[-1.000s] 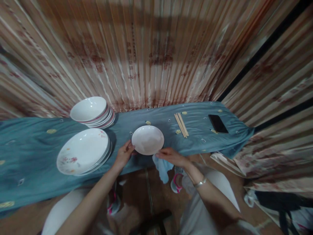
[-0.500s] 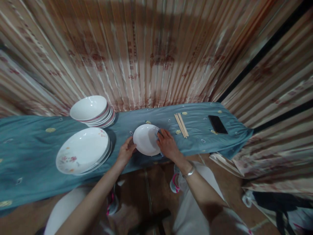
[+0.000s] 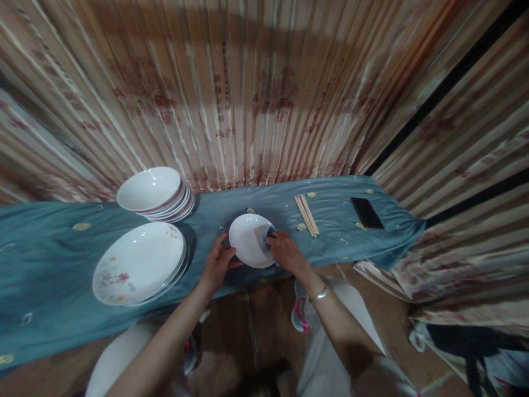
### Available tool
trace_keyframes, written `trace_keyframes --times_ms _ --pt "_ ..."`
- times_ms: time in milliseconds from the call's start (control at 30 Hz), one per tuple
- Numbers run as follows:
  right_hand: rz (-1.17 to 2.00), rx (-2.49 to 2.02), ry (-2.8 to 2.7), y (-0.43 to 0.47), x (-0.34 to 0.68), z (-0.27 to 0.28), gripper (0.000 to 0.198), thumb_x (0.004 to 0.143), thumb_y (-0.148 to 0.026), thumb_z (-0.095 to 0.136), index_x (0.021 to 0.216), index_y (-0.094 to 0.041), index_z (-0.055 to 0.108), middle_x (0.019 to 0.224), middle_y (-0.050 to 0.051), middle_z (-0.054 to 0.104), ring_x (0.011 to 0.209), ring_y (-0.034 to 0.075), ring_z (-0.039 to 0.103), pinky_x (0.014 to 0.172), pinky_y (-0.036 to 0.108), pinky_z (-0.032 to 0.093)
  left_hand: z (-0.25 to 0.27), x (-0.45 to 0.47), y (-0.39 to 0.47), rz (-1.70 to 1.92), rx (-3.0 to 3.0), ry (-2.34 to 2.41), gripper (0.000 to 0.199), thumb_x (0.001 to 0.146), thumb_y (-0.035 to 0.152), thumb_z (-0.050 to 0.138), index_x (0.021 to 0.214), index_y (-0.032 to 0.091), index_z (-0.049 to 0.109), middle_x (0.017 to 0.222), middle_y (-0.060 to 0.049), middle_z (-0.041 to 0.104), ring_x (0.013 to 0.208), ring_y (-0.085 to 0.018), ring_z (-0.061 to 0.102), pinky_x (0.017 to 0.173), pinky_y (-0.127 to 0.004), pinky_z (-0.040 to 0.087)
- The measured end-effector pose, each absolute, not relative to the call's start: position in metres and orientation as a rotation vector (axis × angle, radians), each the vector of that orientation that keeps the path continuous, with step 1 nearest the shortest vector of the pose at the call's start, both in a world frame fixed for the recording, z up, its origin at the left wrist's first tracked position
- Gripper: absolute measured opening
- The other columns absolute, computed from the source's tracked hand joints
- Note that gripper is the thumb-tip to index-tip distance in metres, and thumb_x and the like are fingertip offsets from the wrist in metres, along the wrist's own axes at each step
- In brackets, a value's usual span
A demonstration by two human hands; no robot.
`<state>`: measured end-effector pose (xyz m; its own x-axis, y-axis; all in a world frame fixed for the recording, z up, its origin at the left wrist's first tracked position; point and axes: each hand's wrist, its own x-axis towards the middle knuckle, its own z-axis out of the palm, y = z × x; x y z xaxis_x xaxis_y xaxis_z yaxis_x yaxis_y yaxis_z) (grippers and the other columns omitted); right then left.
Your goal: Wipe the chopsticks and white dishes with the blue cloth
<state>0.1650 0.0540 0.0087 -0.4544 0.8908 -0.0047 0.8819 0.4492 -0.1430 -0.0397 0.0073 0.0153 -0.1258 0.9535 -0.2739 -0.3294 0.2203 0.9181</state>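
Observation:
A small white plate [image 3: 249, 242], slightly tilted, is in front of me at the table's near edge. My left hand [image 3: 217, 262] holds it by the left rim, the thumb on the edge and the other fingers spread around and below. At the opposite rim, my right hand [image 3: 287, 252] is closed around a grey-blue cloth [image 3: 266, 238], pressing it against the inner side of the plate. Most of the cloth is hidden by the fingers.
Stacked floral plates [image 3: 138, 264] stand to the left, with stacked white bowls [image 3: 149, 188] behind them. Several chopsticks [image 3: 306, 215] and a black phone [image 3: 367, 213] lie on the blue tablecloth [image 3: 339, 220] at right. A pleated curtain [image 3: 248, 110] hangs behind.
The plate has shifted slightly right and its left side has tipped a little. My left hand has changed its hold along the rim. The right hand still keeps the cloth on the plate.

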Motion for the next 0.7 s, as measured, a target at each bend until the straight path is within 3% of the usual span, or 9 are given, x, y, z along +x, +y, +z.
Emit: trace_keyframes --times_ms 133,400,700 --pt "0.132 -1.73 -2.457 0.069 0.154 0.005 0.029 0.092 -0.011 0.037 0.1 -0.015 0.065 0.11 0.013 0.062 0.101 0.02 0.058 0.09 0.031 0.044 0.016 -0.04 0.007 1.246 0.696 1.175 0.078 0.063 0.03 0.076 0.134 0.021 0.047 0.096 -0.007 0.065 0.09 -0.026 0.063 0.063 -0.038 0.059" --pt "0.309 -1.503 -2.249 0.09 0.119 0.009 0.028 0.09 -0.016 0.048 0.116 -0.016 0.058 0.122 0.012 0.058 0.111 0.02 0.055 0.099 0.031 0.042 0.02 -0.041 0.006 1.228 0.661 1.172 0.081 0.062 0.029 0.077 0.136 0.019 0.047 0.092 -0.006 0.066 0.087 -0.024 0.062 0.064 -0.037 0.059" --pt "0.779 -1.015 -2.032 0.076 0.084 0.004 0.028 0.085 -0.018 0.052 0.112 -0.016 0.059 0.118 0.01 0.059 0.11 0.02 0.055 0.099 0.034 0.042 0.019 -0.042 0.006 1.26 0.643 1.14 0.078 0.062 0.029 0.077 0.134 0.02 0.05 0.088 -0.003 0.066 0.079 -0.019 0.063 0.063 -0.033 0.058"
